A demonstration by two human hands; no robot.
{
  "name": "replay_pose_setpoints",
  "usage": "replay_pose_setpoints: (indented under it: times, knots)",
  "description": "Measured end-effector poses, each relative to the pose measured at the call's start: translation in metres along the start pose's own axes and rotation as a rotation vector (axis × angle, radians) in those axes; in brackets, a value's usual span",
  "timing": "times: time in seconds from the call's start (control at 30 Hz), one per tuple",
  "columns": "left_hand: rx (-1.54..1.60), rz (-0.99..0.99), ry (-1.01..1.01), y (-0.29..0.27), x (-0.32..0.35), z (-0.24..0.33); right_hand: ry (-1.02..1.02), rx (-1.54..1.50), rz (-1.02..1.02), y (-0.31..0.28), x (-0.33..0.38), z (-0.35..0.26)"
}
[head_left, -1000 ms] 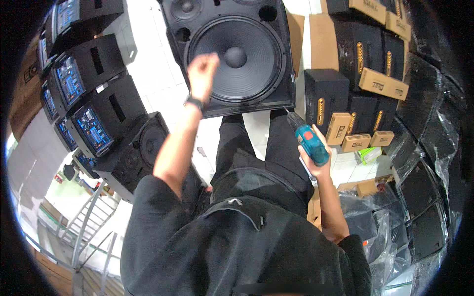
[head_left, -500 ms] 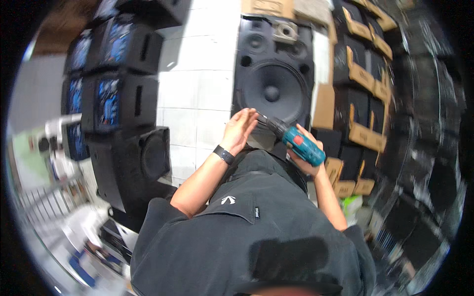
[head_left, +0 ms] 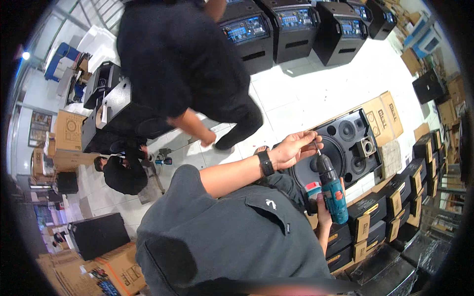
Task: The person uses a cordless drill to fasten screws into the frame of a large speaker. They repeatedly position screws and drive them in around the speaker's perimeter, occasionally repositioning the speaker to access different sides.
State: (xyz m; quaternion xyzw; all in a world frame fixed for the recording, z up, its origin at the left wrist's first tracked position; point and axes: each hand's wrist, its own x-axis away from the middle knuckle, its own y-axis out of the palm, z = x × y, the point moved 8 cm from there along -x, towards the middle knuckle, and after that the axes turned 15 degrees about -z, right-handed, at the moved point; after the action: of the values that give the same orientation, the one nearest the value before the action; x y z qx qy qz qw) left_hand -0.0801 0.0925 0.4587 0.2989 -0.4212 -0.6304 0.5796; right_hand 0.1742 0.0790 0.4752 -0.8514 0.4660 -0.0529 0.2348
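Observation:
My right hand (head_left: 323, 211) grips a teal and black cordless drill (head_left: 334, 191) by its handle, bit pointing up. My left hand (head_left: 295, 147), with a black band on the wrist, reaches across, and its fingertips pinch the tip of the drill bit (head_left: 317, 148). Whether something small sits between those fingers is too fine to tell. Just behind both hands a large black speaker cabinet (head_left: 351, 139) lies face up on flattened cardboard (head_left: 382, 114). My grey shirt fills the lower middle.
A person in black (head_left: 182, 64) stands close on the white tiled floor (head_left: 316, 84). Another person (head_left: 123, 173) crouches at left near a small drill (head_left: 163, 161). Black speakers (head_left: 296, 24) line the far side. Black-and-orange boxes (head_left: 395, 203) are stacked at right, cardboard boxes (head_left: 69, 130) at left.
The view has swung round a lot. My left hand came off the speaker cone and moved to the drill's bit. The right hand still holds the drill. A standing person is in view now.

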Motion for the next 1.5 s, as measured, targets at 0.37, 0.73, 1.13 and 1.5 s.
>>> replay_pose_setpoints:
  times: [0.37, 0.73, 1.13, 1.5]
  knots:
    - [-0.099, 0.03, 0.094, 0.046, 0.036, -0.013, 0.169, -0.483, -0.186, -0.002, 0.043, 0.015]
    - [-0.07, -0.093, 0.043, 0.078, 0.02, -0.049, -0.094, 0.312, -0.08, -0.069, 0.05, -0.041]
    - [0.211, -0.099, -0.11, 0.087, -0.008, -0.083, 0.013, -0.177, 0.052, -0.063, 0.062, -0.02]
    - [0.292, -0.001, -0.235, 0.032, -0.013, -0.083, 0.294, -0.219, -0.011, -0.018, 0.059, -0.003]
